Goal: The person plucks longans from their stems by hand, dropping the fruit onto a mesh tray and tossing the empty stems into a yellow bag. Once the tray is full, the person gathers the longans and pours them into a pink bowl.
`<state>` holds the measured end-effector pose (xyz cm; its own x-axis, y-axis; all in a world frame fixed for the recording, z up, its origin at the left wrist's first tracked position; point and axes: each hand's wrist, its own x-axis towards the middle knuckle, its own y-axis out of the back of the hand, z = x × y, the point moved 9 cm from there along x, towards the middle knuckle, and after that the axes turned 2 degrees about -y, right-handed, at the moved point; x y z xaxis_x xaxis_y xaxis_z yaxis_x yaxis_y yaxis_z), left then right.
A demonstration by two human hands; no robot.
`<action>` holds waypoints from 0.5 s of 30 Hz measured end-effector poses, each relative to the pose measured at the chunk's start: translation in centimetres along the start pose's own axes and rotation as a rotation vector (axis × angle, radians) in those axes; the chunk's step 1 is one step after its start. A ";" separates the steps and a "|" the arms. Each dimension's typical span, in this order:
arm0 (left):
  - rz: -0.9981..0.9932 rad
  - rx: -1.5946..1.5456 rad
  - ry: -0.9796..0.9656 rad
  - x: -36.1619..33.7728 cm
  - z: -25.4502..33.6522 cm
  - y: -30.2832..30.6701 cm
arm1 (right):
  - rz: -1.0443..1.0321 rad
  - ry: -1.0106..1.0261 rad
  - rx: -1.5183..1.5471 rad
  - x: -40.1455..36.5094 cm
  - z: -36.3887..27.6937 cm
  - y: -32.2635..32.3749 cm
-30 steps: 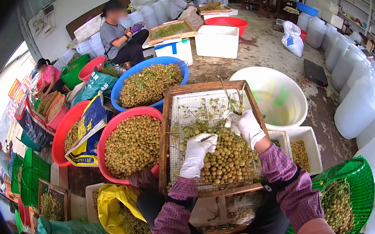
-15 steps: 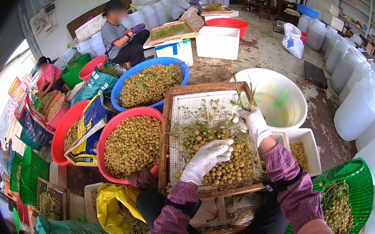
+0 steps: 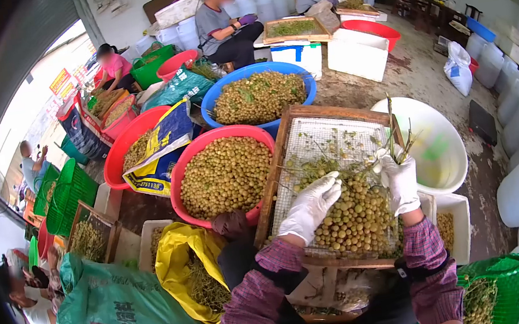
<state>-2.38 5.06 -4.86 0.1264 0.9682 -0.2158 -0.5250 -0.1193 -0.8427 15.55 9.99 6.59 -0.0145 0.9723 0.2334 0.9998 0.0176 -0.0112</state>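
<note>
The white-gloved right hand has its grip pinching thin green-brown stems above the right side of a rectangular wood-framed wire-mesh tray. The white-gloved left hand is held over the tray's left side, its grip drawn nearly together; whether it pinches anything cannot be told. Small round yellow-brown fruits lie heaped on the tray's near half. A round pink plastic basin of similar fruits stands left, a round white plastic basin right.

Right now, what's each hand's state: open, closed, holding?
Left hand: fingers loosely curled above round fruit; grip can't be told.
Right hand: closed, holding thin stems.
</note>
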 end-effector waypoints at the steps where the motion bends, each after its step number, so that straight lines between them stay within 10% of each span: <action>1: -0.021 -0.025 0.015 -0.2 0.3 -0.6 | 0.011 0.002 -0.025 0.1 -0.5 0.0; 9: -0.085 0.803 0.010 -2.3 2.9 -2.5 | 0.031 -0.063 0.031 1.3 -0.6 0.5; 15: -0.081 0.682 0.034 -2.0 4.7 -1.2 | -0.004 -0.118 0.166 2.7 -0.2 2.3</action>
<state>-5.95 4.35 -1.07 0.2083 0.9594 -0.1902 -0.9240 0.1293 -0.3600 17.85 12.58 7.33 -0.0297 0.9925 0.1186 0.9836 0.0502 -0.1730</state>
